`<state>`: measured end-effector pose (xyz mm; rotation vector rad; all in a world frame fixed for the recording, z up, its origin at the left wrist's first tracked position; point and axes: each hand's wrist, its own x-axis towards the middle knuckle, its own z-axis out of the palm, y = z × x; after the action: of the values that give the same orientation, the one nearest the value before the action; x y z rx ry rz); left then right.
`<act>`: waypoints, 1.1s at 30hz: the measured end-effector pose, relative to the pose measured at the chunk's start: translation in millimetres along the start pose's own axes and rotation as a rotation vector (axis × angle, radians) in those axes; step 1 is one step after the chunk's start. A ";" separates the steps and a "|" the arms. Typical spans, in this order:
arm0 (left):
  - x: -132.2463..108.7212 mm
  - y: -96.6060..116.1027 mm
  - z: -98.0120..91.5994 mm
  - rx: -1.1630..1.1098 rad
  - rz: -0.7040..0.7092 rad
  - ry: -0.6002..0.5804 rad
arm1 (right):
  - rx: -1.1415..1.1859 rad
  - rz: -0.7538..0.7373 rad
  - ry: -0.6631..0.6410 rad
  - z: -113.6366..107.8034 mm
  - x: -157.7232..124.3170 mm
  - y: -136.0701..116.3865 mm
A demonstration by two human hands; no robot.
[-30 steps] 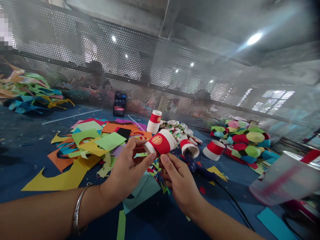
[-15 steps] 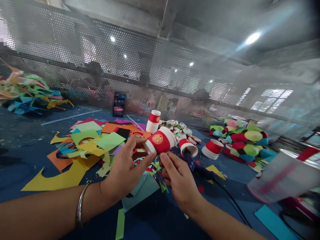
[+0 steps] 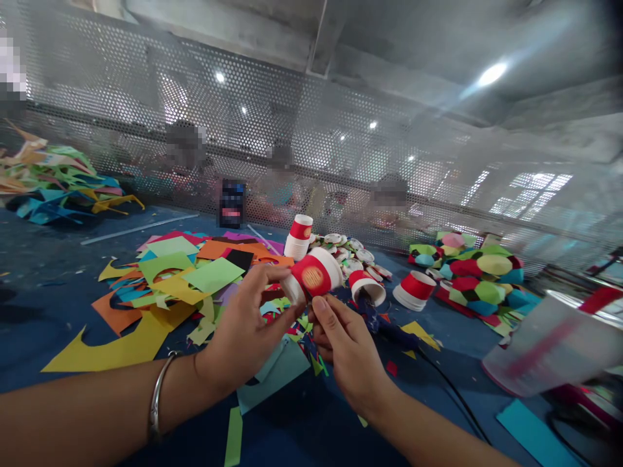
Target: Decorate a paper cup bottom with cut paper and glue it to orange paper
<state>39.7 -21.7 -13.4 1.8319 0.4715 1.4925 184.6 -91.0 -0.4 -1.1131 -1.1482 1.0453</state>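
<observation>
The left hand (image 3: 246, 327) has a red-and-white paper cup (image 3: 311, 275) clamped at its left end, tilted on its side; the right hand (image 3: 353, 360) brings thumb and finger together against the cup's underside (whether they pinch anything, I cannot tell). Too hard a squeeze could dent the wall; too slack a hold could let it slip. Just right of the grip, a rightward swing could knock the tipped cup (image 3: 359, 280) and corded tool (image 3: 399, 334). Paper sheets (image 3: 214, 275) crowd the left; blue tabletop (image 3: 292, 434) nearer than the grip offers more room.
</observation>
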 end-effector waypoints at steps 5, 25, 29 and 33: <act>-0.9 -0.7 -0.8 0.081 0.103 -0.003 | 0.055 0.011 0.000 0.6 -0.5 -0.9; 4.7 12.5 1.2 -0.229 -0.377 -0.053 | -0.040 0.006 0.006 0.2 0.0 2.0; 3.9 8.8 1.4 -0.235 -0.328 -0.047 | -0.048 -0.014 -0.001 -0.3 0.4 0.9; 3.7 5.1 1.8 -0.229 -0.265 -0.045 | -0.052 -0.009 0.004 -1.5 0.8 0.5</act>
<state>41.7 -23.2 -7.4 1.5557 0.4801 1.2673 186.1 -90.3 -0.9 -1.1489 -1.1824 1.0107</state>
